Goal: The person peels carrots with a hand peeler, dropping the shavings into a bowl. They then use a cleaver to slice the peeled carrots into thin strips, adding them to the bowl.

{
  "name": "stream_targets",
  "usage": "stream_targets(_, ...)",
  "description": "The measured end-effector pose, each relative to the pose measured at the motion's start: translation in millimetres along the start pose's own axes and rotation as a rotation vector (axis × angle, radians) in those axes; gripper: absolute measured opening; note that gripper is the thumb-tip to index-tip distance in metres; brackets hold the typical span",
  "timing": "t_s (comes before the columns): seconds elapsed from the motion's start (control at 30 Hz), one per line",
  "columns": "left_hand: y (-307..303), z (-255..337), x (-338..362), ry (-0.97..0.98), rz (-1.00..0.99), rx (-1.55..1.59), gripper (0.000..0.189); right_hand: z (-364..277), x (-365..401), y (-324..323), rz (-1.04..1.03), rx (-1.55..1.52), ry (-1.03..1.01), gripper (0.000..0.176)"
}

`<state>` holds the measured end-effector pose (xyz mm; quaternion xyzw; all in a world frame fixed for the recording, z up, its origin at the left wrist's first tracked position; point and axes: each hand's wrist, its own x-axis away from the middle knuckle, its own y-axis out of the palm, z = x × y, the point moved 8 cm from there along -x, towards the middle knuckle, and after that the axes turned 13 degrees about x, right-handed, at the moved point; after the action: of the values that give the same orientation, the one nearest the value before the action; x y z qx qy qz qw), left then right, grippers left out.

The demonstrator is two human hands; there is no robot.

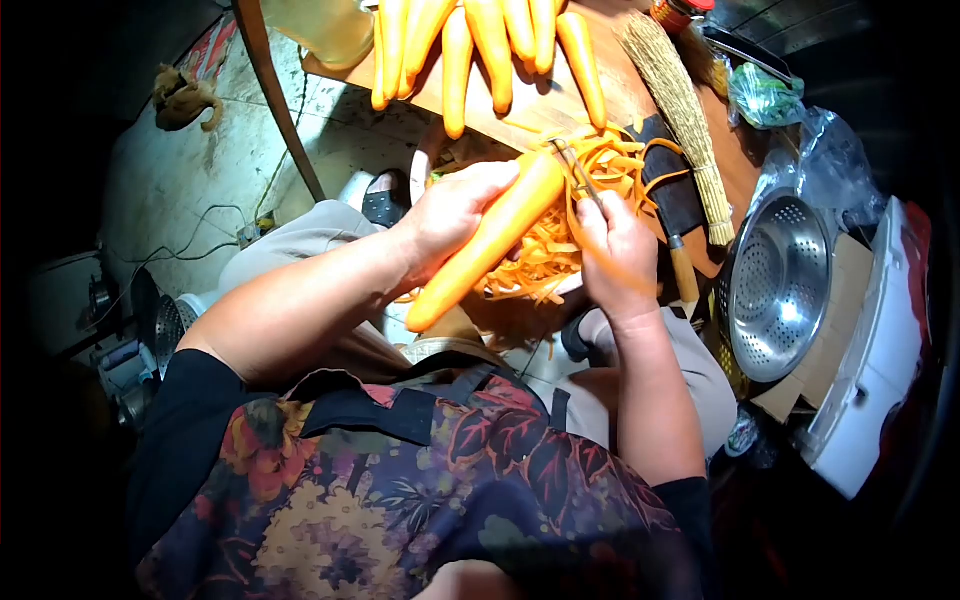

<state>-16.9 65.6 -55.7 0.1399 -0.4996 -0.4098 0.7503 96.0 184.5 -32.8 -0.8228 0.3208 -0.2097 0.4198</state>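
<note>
A large peeled-looking orange carrot lies slantwise across my left hand, whose fingers wrap around it from the left. My right hand is closed on the handle of a peeler, with the blade at the carrot's upper end. A strip of peel hangs by the right hand, blurred. Under both hands, a heap of carrot peelings fills a basin that is mostly hidden. More peelings spill onto the table edge above the right hand.
Several carrots lie on the wooden table ahead. To their right are a cleaver with a wooden handle and a straw brush. A metal colander stands at the right beside a white foam box. A small animal is on the floor, far left.
</note>
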Motion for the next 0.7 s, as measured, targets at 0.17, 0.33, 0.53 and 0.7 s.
stream_targets(0.17,5,4,-1,0.064,-0.133,-0.081,0.043,23,1,10,-0.055,0.014,0.061,0.021)
stream_targets(0.33,-22,28,-22,0.179,-0.021,0.124,0.047,-24,21,10,0.038,-0.171,-0.088,0.015)
stream_targets(0.53,-41,37,-31,0.197,0.182,0.162,0.042,-81,53,17,0.035,-0.196,-0.486,0.009)
stream_targets(0.7,-16,15,-14,0.092,0.125,-0.013,0.044,-36,18,11,0.03,-0.079,-0.122,0.011)
